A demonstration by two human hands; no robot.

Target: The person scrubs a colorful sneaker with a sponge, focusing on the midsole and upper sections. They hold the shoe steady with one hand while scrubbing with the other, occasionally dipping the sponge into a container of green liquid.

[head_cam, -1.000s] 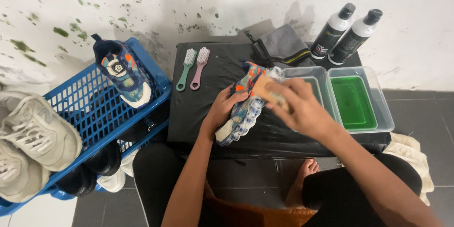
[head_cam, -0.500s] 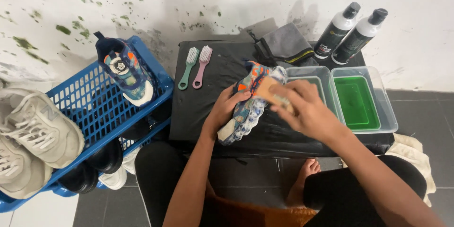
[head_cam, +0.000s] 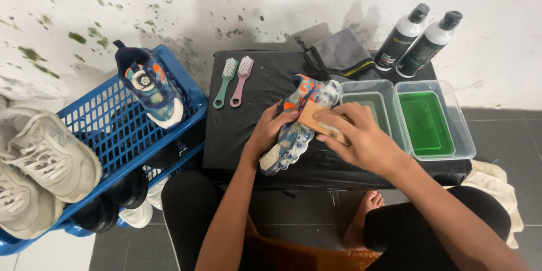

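Observation:
A colourful patterned sneaker (head_cam: 296, 127) lies on the black-covered table (head_cam: 248, 130), sole side toward me. My left hand (head_cam: 271, 130) grips it from the left side. Against the shoe's upper side, my right hand (head_cam: 358, 138) presses a tan wooden brush (head_cam: 316, 118), fingers wrapped over the top of it.
Two clear tubs (head_cam: 432, 121) with green liquid sit right of the shoe. Two white bottles (head_cam: 420, 39) and a grey cloth (head_cam: 339, 53) stand behind. A green brush (head_cam: 224, 82) and a pink brush (head_cam: 241, 79) lie left. A blue basket (head_cam: 113, 135) holds the matching sneaker (head_cam: 148, 84), white sneakers (head_cam: 39, 164) beside.
My right hand with the brush has shifted slightly along the shoe. The left hand keeps its hold, and the shoe stays in the same spot.

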